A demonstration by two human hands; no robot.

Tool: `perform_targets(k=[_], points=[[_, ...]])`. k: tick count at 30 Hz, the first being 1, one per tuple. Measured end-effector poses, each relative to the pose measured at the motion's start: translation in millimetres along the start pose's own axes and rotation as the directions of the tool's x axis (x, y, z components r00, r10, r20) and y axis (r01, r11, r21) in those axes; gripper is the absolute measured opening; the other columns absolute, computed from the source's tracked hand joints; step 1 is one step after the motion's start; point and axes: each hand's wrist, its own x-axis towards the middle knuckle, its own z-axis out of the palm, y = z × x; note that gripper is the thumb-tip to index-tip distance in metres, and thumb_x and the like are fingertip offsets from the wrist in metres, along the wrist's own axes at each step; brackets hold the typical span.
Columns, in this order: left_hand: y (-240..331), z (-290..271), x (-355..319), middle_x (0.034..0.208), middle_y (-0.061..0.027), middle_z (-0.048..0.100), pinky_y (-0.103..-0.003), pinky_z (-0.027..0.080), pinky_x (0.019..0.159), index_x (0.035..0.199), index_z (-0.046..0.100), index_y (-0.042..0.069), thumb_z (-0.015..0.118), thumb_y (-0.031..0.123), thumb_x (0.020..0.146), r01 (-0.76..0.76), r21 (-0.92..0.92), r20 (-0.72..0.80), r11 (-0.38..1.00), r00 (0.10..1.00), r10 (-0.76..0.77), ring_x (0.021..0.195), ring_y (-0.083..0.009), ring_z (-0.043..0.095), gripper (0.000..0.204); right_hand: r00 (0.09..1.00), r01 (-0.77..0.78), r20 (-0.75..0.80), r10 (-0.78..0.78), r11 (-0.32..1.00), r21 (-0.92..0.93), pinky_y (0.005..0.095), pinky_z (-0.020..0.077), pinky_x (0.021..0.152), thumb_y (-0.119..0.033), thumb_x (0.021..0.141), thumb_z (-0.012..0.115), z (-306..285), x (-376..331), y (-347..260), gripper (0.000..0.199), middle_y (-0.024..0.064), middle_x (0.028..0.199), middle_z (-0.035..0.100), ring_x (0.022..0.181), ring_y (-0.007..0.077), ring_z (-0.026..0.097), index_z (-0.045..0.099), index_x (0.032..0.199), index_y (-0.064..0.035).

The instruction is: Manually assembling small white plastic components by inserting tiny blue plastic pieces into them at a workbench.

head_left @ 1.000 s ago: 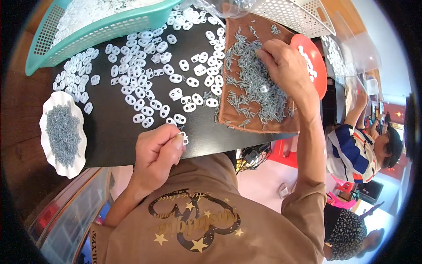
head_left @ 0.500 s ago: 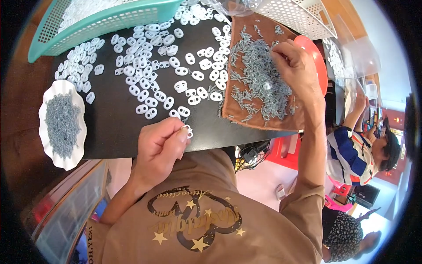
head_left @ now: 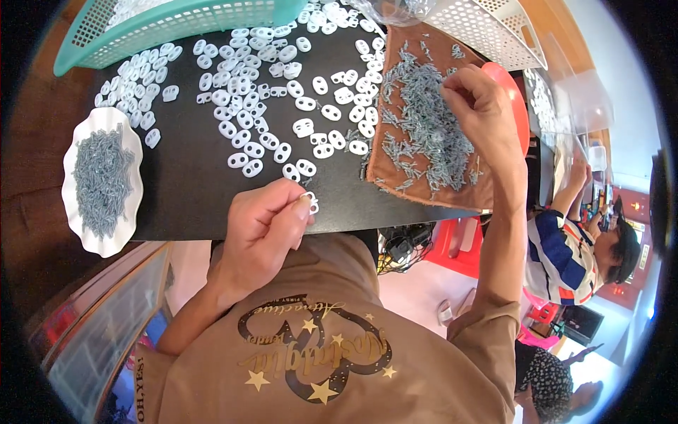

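Observation:
My left hand (head_left: 265, 226), near the table's front edge, pinches a white plastic piece (head_left: 311, 203) with two holes between thumb and forefinger. My right hand (head_left: 484, 106) is over a heap of small grey screw-like pieces (head_left: 431, 120), its thumb and fingertips drawn together. Whatever those fingertips hold, if anything, is too small to make out. The heap lies on a brown cloth (head_left: 381, 172) at the right of the dark table (head_left: 191, 187). Many more white oval two-holed pieces (head_left: 244, 92) are scattered over the table's middle and left.
A white scalloped dish (head_left: 70, 187) of grey pieces stands at the far left. Behind are a green basket (head_left: 191, 35) and a white perforated basket (head_left: 487, 35). A red round plate (head_left: 519, 106) sits beside my right wrist. Other people (head_left: 558, 247) are off to the right.
The whole view has shifted slightly, the table sitting a little further right and higher. My left hand still pinches its white piece; my right hand stays over the heap, fingertips together.

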Motion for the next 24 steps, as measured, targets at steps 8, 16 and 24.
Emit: perform_targets(k=[8, 16, 24], points=[[0, 2, 1, 0.062, -0.0025, 0.052, -0.023, 0.037, 0.044, 0.077, 0.054, -0.002, 0.047, 0.008, 0.093, 0.007, -0.035, -0.036, 0.999, 0.999, -0.009, 0.049, -0.0067, 0.045, 0.020, 0.988, -0.117, 0.112, 0.109, 0.991, 0.070, 0.0271, 0.0368, 0.053, -0.011, 0.085, 0.065, 1, 0, 6, 0.014, 0.0018, 0.068, 0.053, 0.061, 0.0083, 0.045, 0.059, 0.082, 0.0018], [-3, -1, 3, 0.059, -0.0017, 0.050, -0.023, 0.036, 0.044, 0.074, 0.052, -0.001, 0.047, 0.009, 0.093, -0.007, -0.012, -0.015, 1.000, 1.000, 0.007, 0.048, -0.0064, 0.045, 0.022, 0.980, -0.185, 0.099, 0.173, 0.974, 0.130, 0.0243, 0.0354, 0.058, -0.015, 0.090, 0.060, 5, 2, 11, 0.017, -0.0008, 0.068, 0.048, 0.066, 0.0058, 0.044, 0.059, 0.086, 0.0014], [-4, -2, 3, 0.059, -0.0019, 0.050, -0.023, 0.035, 0.043, 0.074, 0.052, -0.001, 0.047, 0.009, 0.093, -0.043, 0.001, -0.019, 0.999, 0.999, 0.043, 0.047, -0.0066, 0.044, 0.023, 0.942, -0.300, 0.191, 0.277, 0.948, 0.106, 0.0225, 0.0317, 0.055, -0.021, 0.093, 0.059, 2, 2, -4, 0.022, -0.0060, 0.069, 0.046, 0.064, 0.0039, 0.039, 0.058, 0.085, -0.0004]])
